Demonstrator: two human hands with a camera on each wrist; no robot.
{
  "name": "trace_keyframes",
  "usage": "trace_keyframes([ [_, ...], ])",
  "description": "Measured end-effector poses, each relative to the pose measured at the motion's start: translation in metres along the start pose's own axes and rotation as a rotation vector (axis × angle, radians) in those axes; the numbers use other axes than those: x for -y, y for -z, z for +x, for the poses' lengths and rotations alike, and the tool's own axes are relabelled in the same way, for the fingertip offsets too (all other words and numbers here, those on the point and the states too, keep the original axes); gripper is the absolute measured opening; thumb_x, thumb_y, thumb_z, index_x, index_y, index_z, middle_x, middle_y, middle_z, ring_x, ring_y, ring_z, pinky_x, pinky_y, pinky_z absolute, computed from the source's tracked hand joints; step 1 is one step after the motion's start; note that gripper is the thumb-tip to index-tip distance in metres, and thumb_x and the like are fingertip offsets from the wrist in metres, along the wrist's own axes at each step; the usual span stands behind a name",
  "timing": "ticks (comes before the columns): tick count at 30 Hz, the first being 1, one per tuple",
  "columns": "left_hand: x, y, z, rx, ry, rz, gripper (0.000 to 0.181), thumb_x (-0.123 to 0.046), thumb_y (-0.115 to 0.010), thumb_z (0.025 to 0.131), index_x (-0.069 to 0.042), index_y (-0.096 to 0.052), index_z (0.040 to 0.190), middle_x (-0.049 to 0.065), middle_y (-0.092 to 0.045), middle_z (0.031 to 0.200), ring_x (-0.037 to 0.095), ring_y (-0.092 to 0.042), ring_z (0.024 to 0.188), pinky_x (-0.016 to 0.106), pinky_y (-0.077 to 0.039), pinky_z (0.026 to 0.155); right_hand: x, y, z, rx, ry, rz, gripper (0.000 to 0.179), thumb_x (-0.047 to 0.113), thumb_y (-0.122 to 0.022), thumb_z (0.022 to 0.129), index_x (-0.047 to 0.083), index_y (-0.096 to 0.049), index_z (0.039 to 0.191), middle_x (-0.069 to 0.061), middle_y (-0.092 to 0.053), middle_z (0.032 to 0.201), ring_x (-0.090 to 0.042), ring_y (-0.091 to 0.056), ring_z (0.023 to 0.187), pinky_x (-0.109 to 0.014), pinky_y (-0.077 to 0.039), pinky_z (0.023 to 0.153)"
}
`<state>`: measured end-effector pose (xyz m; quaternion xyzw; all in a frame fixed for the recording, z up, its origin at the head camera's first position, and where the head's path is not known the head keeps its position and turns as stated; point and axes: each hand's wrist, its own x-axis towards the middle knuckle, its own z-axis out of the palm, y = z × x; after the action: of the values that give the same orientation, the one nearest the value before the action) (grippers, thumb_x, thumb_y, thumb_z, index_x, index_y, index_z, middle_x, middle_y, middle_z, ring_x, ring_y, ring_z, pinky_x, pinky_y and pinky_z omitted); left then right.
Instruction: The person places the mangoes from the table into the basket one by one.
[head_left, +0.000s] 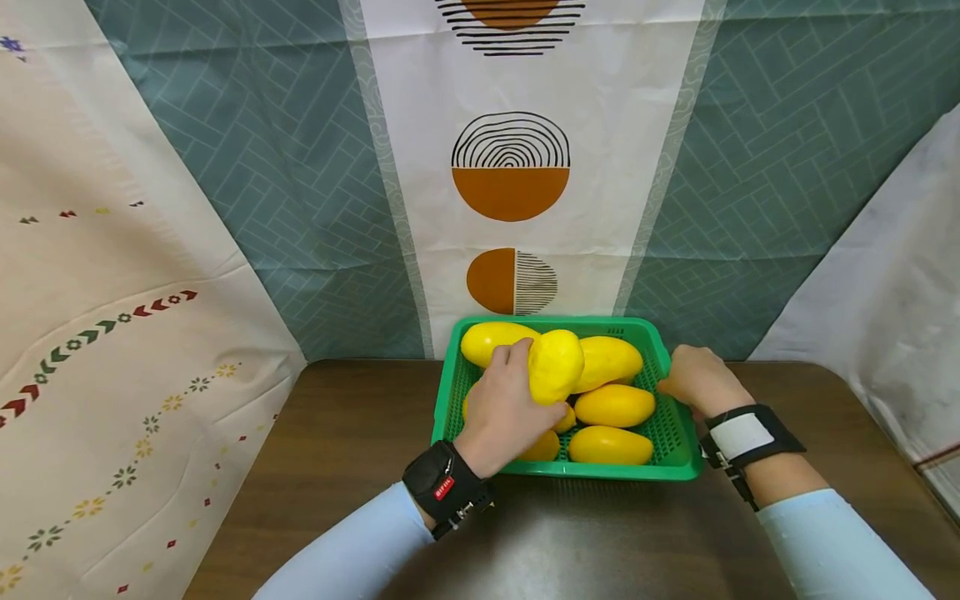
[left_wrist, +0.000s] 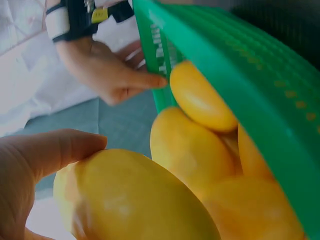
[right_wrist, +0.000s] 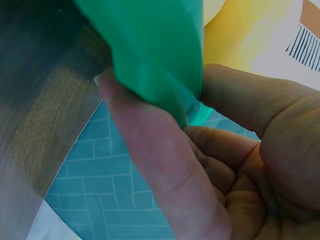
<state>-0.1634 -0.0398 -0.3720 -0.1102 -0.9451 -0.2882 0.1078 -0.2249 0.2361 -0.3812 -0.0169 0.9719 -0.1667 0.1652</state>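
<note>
A green plastic basket of yellow mangoes stands on the table. My left hand grips one mango above the others, its thumb and fingers around the fruit. From the left wrist, this mango looks large and smooth, with the thumb lying along its top. At the basket's right side, my right hand holds the rim. The right wrist view has the thumb on the inner side of the green rim and a finger on its outer side. Part of the basket's left side is hidden behind my left hand.
Several more mangoes lie in the basket. The brown wooden table extends around it. A patterned cloth hangs close behind the basket, with pale cloths at the left and right sides.
</note>
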Motion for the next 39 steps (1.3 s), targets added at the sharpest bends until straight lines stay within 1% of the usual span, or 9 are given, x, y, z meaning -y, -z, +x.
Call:
trace_keyframes([
  [5, -0.012, -0.013, -0.005, 0.029, -0.052, 0.028, 0.081, -0.047, -0.076, 0.066, -0.013, -0.042, 0.132, -0.001, -0.043, 0.103, 0.01, -0.045, 0.081, 0.028, -0.04, 0.06, 0.001, 0.0, 0.0, 0.002, -0.003, -0.001, 0.023, 0.017, -0.058, 0.088, -0.003, -0.051, 0.082, -0.013, -0.051, 0.068, -0.023, -0.056, 0.048, -0.029, -0.048, 0.045],
  [9, -0.018, -0.022, -0.007, 0.061, -0.065, 0.074, 0.077, -0.047, -0.077, 0.066, -0.011, -0.045, 0.127, -0.001, -0.043, 0.097, 0.01, -0.045, 0.079, 0.029, -0.039, 0.058, 0.001, 0.0, 0.0, 0.005, -0.006, -0.005, 0.022, 0.017, -0.058, 0.088, -0.003, -0.051, 0.082, -0.013, -0.052, 0.068, -0.024, -0.057, 0.048, -0.029, -0.048, 0.045],
  [16, -0.025, -0.036, -0.009, 0.131, -0.073, 0.177, 0.076, -0.048, -0.076, 0.066, -0.01, -0.045, 0.124, 0.001, -0.045, 0.098, 0.011, -0.047, 0.075, 0.03, -0.038, 0.054, 0.002, 0.0, 0.0, 0.006, -0.004, -0.006, 0.022, 0.016, -0.057, 0.088, -0.004, -0.051, 0.081, -0.013, -0.052, 0.068, -0.022, -0.056, 0.046, -0.029, -0.048, 0.045],
  [19, -0.025, -0.041, -0.01, 0.147, -0.072, 0.225, 0.075, -0.05, -0.076, 0.065, -0.011, -0.046, 0.122, 0.001, -0.046, 0.097, 0.011, -0.048, 0.073, 0.029, -0.038, 0.051, 0.003, -0.001, 0.0, 0.014, -0.008, -0.005, 0.022, 0.017, -0.058, 0.088, -0.003, -0.051, 0.081, -0.013, -0.052, 0.068, -0.022, -0.056, 0.046, -0.029, -0.048, 0.045],
  [22, -0.023, -0.045, -0.011, 0.153, -0.075, 0.254, 0.073, -0.051, -0.076, 0.065, -0.011, -0.046, 0.118, 0.001, -0.046, 0.093, 0.011, -0.047, 0.071, 0.029, -0.038, 0.05, 0.004, -0.002, 0.0, 0.013, -0.008, -0.007, 0.022, 0.017, -0.058, 0.088, -0.003, -0.051, 0.08, -0.013, -0.052, 0.067, -0.021, -0.056, 0.046, -0.029, -0.048, 0.045],
  [32, -0.012, -0.052, -0.013, 0.138, -0.105, 0.264, 0.058, -0.048, -0.076, 0.067, -0.013, -0.048, 0.104, -0.004, -0.044, 0.078, 0.01, -0.045, 0.066, 0.027, -0.035, 0.047, 0.007, -0.001, 0.0, 0.011, 0.004, -0.007, 0.022, 0.016, -0.058, 0.087, -0.003, -0.051, 0.081, -0.013, -0.052, 0.067, -0.022, -0.056, 0.046, -0.029, -0.048, 0.044],
  [35, -0.012, -0.053, -0.013, 0.145, -0.106, 0.275, 0.061, -0.054, -0.076, 0.066, -0.013, -0.049, 0.103, -0.004, -0.045, 0.078, 0.01, -0.045, 0.067, 0.027, -0.035, 0.047, 0.007, -0.001, 0.0, 0.011, 0.003, -0.007, 0.022, 0.016, -0.057, 0.087, -0.004, -0.051, 0.081, -0.013, -0.052, 0.067, -0.022, -0.055, 0.046, -0.029, -0.048, 0.044],
  [39, -0.014, -0.053, -0.013, 0.158, -0.101, 0.282, 0.069, -0.06, -0.075, 0.064, -0.012, -0.05, 0.106, -0.003, -0.047, 0.082, 0.011, -0.047, 0.071, 0.027, -0.037, 0.048, 0.006, 0.001, 0.0, 0.009, 0.014, -0.026, 0.022, 0.016, -0.057, 0.087, -0.003, -0.051, 0.079, -0.013, -0.052, 0.066, -0.023, -0.056, 0.046, -0.029, -0.047, 0.044],
])
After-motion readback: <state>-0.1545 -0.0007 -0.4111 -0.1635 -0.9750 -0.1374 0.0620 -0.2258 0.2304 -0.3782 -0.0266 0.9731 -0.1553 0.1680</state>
